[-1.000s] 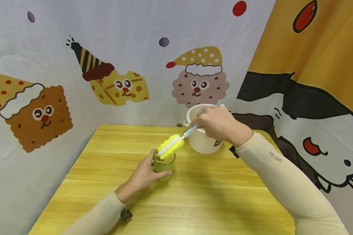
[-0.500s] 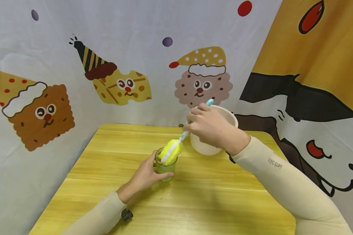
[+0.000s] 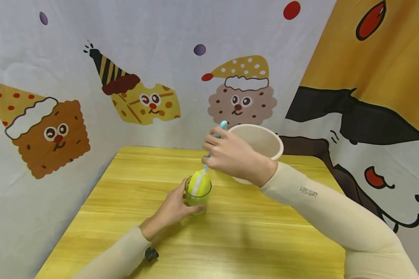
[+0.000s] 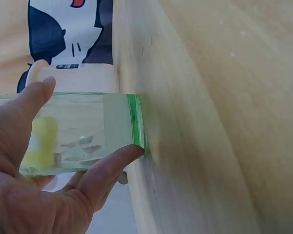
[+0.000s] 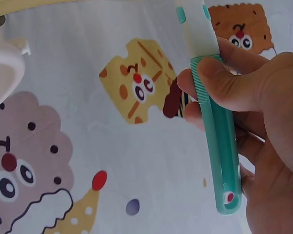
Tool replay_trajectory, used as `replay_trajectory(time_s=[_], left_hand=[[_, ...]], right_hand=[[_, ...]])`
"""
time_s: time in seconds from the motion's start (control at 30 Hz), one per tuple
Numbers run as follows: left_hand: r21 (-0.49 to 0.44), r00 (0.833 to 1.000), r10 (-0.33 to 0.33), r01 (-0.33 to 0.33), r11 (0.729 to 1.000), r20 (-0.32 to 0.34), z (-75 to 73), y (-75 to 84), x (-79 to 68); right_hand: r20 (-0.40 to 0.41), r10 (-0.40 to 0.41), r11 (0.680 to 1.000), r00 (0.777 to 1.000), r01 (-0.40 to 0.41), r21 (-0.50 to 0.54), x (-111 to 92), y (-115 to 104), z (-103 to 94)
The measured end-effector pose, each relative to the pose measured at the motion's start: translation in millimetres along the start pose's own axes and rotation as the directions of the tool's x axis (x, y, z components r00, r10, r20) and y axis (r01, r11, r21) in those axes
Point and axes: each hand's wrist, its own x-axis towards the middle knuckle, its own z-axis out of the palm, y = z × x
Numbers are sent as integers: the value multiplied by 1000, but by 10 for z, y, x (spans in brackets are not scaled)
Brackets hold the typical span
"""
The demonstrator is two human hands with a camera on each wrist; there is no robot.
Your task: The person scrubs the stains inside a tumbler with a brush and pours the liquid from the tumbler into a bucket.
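A clear green glass [image 3: 197,200] stands upright on the wooden table, and my left hand [image 3: 172,207] grips it from the left. In the left wrist view, thumb and fingers curve round the glass [image 4: 83,131], whose base is at the table top. My right hand [image 3: 232,153] holds a sponge cup brush by its teal handle [image 5: 217,131], thumb on the ribbed part. The yellow and white sponge head [image 3: 199,183] points down into the glass mouth, its lower part inside and its top above the rim. Yellow sponge also shows through the glass wall in the left wrist view.
Behind my right hand, a white bucket [image 3: 262,141] stands near the far edge of the table [image 3: 153,166]. A cartoon-printed cloth [image 3: 153,38] hangs behind the table. Small water drops lie on the wood near the glass.
My right hand has moved left and turned the brush from slanted to nearly upright. The sponge head has gone from the rim down into the glass. My left hand keeps its grip.
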Motion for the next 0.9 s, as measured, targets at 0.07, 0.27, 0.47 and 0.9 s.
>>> replay_trajectory(time_s=[0.07, 0.27, 0.47, 0.9], left_hand=[[-10, 1000, 6, -6, 1000, 3, 7, -4, 0], [-10, 1000, 1, -1, 1000, 0, 19, -12, 0], [0, 1000, -20, 20, 1000, -4, 6, -5, 1], [0, 1000, 21, -21, 1000, 5, 5, -23, -2]], right_hand=[[0, -18, 1000, 1000, 18, -13, 43, -40, 10], [-1, -51, 998, 999, 51, -36, 124, -177, 63], [71, -83, 993, 994, 88, -76, 177, -306, 140], [67, -134, 984, 989, 141, -111, 197, -449, 229]])
